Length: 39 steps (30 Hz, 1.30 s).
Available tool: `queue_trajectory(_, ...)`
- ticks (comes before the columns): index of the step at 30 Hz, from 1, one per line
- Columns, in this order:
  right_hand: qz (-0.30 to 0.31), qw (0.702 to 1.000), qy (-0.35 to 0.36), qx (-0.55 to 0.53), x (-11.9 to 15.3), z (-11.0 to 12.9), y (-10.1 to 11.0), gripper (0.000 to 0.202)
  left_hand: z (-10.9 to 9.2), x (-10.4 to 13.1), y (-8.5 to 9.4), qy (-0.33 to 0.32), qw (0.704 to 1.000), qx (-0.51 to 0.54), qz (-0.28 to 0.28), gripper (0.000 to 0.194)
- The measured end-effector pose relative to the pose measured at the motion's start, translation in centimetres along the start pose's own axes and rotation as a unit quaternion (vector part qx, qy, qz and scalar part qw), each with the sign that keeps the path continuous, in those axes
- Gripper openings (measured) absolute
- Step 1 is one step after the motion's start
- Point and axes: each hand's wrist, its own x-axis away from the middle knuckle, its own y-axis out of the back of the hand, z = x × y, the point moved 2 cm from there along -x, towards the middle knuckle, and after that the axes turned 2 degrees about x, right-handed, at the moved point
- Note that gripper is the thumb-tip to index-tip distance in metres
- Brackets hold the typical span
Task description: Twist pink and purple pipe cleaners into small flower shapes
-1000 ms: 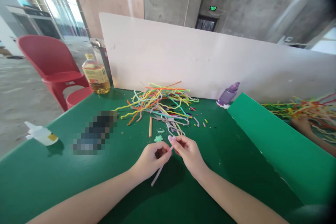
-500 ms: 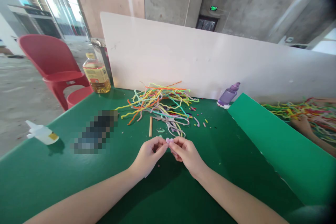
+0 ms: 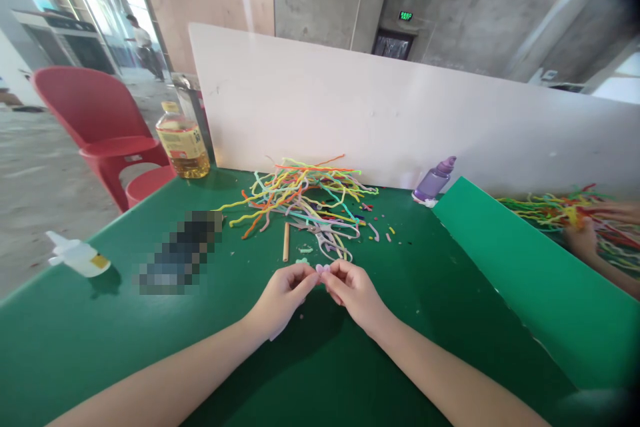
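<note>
My left hand and my right hand meet low in the middle of the view, above the green table. Both pinch a small lilac-pink piece between thumb and fingers; rounded lobes of it stick up past the fingertips. Its exact kind is too small to make out. Just beyond the fingers lie grey-handled scissors, a short wooden stick and a pale green piece. Behind them is a tangled heap of coloured wavy strands, with small cut bits scattered to its right.
A white nozzle bottle and a blurred-out dark object lie left. An oil bottle and purple bottle stand farther back. A white panel closes off the back. Right of a green board another person's hand handles strands.
My hands stay nearly in place, fingers still pinching the lilac-pink piece. More of the pale green piece shows. A walking person appears far left; another hand of the neighbour enters at right.
</note>
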Motion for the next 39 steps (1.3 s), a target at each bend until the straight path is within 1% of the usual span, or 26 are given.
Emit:
queue_trajectory(3,-0.013,1.000,-0.003,0.011,-0.1,0.0,0.2,0.028,0.0,-0.2,-0.1,0.029,0.999,0.031,0.019,0.029)
queue_trajectory(7,-0.034,0.999,-0.002,0.018,0.0,0.6,0.4,0.031,-0.5,-0.2,-0.1,0.045,0.997,0.045,0.049,0.029)
queue_trajectory(11,-0.045,0.999,0.002,0.006,0.0,1.0,0.3,0.032,-0.5,0.0,-0.2,0.051,0.995,0.041,0.069,0.032)
queue_trajectory(14,-0.047,0.999,0.000,0.002,0.0,1.0,0.3,0.034,-0.5,0.0,-0.2,0.050,0.994,0.049,0.078,0.031)
queue_trajectory(24,-0.033,0.999,-0.002,-0.004,0.0,0.5,0.3,0.030,-0.3,-0.2,-0.1,0.061,0.990,0.124,0.039,0.024)
queue_trajectory(29,-0.015,1.000,-0.002,0.006,0.1,0.4,0.0,0.030,-0.2,-0.3,-0.2,0.065,0.984,0.161,0.038,0.024)
queue_trajectory(32,-0.001,0.999,0.007,0.035,0.1,0.6,0.0,0.029,-0.2,-0.3,-0.3,0.070,0.981,0.174,0.044,0.025)
queue_trajectory(36,-0.012,0.990,0.054,0.126,0.1,1.3,0.4,0.025,-0.2,-0.2,-0.3,0.063,0.982,0.169,0.049,0.024)
queue_trajectory(37,-0.013,0.989,0.059,0.137,0.1,1.4,0.5,0.024,-0.2,-0.2,-0.3,0.060,0.983,0.168,0.051,0.024)
queue_trajectory(39,0.001,0.992,0.044,0.119,0.1,1.5,0.6,0.025,-0.2,-0.2,-0.3,0.053,0.983,0.167,0.056,0.025)
